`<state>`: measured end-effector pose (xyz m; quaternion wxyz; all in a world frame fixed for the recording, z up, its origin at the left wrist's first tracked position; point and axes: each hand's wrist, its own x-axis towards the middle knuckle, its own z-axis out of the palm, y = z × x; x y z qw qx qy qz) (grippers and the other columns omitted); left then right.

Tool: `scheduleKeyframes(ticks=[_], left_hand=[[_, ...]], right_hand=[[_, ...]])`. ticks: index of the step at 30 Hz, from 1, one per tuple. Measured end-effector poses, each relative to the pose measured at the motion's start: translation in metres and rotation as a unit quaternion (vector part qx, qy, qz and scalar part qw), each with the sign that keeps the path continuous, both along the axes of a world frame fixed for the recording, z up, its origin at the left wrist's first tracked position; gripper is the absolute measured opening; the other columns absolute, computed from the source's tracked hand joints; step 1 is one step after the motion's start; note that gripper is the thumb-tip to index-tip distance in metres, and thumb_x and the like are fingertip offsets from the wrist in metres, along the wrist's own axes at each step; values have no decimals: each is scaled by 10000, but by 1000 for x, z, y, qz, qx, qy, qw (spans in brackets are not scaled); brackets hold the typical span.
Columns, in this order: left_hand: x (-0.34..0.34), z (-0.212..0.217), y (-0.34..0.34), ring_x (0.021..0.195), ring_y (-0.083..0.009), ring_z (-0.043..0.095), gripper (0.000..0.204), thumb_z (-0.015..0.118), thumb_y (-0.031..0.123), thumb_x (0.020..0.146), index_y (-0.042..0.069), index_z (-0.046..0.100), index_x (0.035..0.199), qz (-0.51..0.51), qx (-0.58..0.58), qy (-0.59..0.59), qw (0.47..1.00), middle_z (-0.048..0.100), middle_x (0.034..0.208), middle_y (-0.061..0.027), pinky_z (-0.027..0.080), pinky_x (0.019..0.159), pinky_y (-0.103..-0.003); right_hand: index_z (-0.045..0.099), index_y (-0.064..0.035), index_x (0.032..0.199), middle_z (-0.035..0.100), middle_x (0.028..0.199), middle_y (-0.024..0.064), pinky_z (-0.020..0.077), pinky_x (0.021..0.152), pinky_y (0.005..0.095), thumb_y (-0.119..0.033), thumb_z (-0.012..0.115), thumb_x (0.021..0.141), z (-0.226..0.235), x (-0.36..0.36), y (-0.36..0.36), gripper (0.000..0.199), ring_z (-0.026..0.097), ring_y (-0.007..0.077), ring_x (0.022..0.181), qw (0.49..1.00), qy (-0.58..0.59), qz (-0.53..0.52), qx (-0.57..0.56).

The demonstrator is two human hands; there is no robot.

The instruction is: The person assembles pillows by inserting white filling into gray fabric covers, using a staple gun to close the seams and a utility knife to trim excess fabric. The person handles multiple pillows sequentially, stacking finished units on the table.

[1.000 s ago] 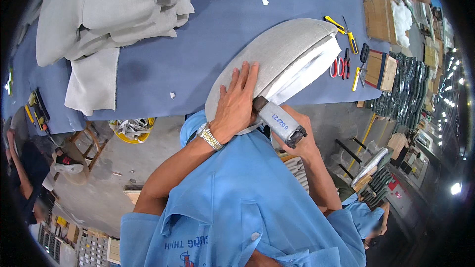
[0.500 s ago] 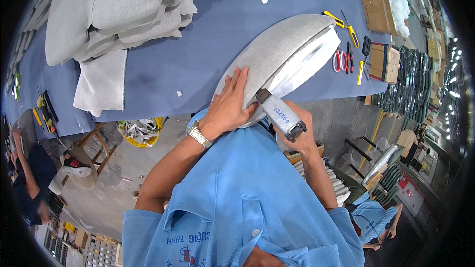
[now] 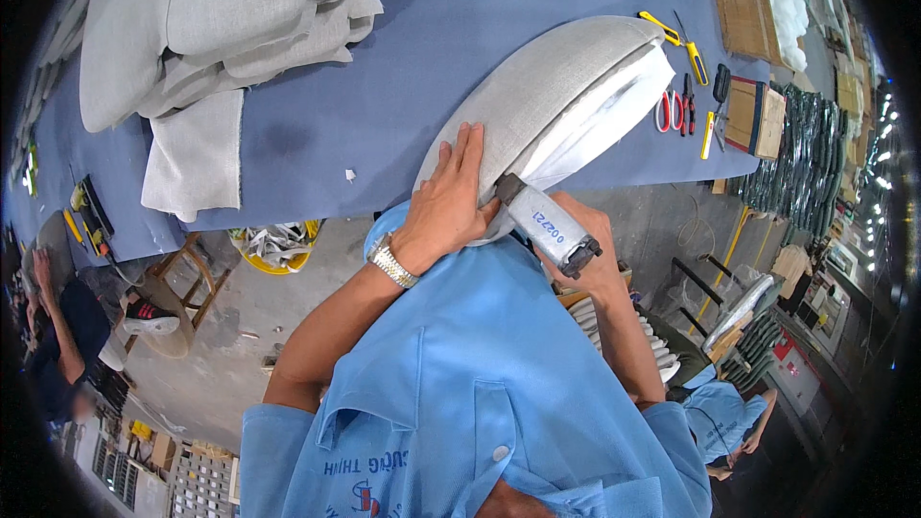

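A long grey fabric-covered cushion (image 3: 556,86) with a white underside lies at an angle over the near edge of the blue table (image 3: 432,48). My left hand (image 3: 451,201), with a metal watch on the wrist, presses flat on the cushion's near end. My right hand (image 3: 590,240) grips a grey hand-held stapler tool (image 3: 549,223), its nose set against the cushion's edge beside my left fingers.
A pile of grey fabric covers (image 3: 221,29) lies at the table's far left. Red-handled pliers (image 3: 672,105), a yellow cutter (image 3: 693,56) and cardboard boxes (image 3: 753,115) sit at the right. A yellow bin (image 3: 278,245) stands under the table. Other people are at lower left (image 3: 58,345) and lower right (image 3: 724,417).
The view has shifted slightly. My left hand has slid a little along the cushion's near end. The stapler tool stays against the edge.
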<state>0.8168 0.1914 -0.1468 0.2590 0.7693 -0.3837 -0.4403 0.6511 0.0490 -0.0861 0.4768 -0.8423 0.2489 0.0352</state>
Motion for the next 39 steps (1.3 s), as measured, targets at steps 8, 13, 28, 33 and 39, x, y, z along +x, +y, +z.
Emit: scheduleKeyframes(ticks=[8, 13, 28, 33, 39], left_hand=[[1, -3, 5, 1471, -538, 313, 1041, 782, 254, 854, 34, 123, 1629, 12, -38, 10, 999, 198, 1670, -276, 473, 1042, -670], [-4, -6, 5, 1468, -540, 318, 1066, 801, 210, 825, 32, 122, 1628, 24, -42, -2, 999, 209, 1663, -282, 476, 1032, -681], [-7, -2, 3, 1443, -555, 341, 1096, 757, 41, 771, 55, 78, 1630, 13, -24, -26, 999, 236, 1654, -283, 463, 1113, -556], [8, -9, 4, 1509, -540, 217, 1127, 791, 171, 797, 111, 61, 1653, -31, -61, 35, 997, 167, 1667, -306, 409, 1079, -693], [24, -30, 45, 1550, -519, 81, 1142, 805, 284, 844, 114, 23, 1658, 3, -150, 234, 961, 76, 1676, -334, 152, 1275, -507]], right_hand=[[671, -20, 1043, 673, 880, 161, 542, 678, 388, -149, 761, 735, 5, -7, 4, 346, 675, 355, 743, 999, 5, 26, -34], [665, -17, 993, 670, 858, 151, 534, 667, 380, -138, 757, 742, 5, 2, 4, 294, 672, 345, 721, 999, 20, 20, -26], [656, -21, 1045, 675, 908, 168, 534, 696, 403, -135, 770, 708, 10, -2, 17, 373, 661, 397, 772, 998, 28, 29, -38], [666, -19, 1064, 673, 853, 158, 535, 705, 385, -121, 767, 705, -1, -2, 21, 386, 666, 385, 750, 999, -18, 17, -29], [668, -25, 1041, 684, 859, 170, 533, 695, 393, -157, 766, 694, 0, -4, 27, 384, 679, 372, 755, 1000, -15, -15, -19]])
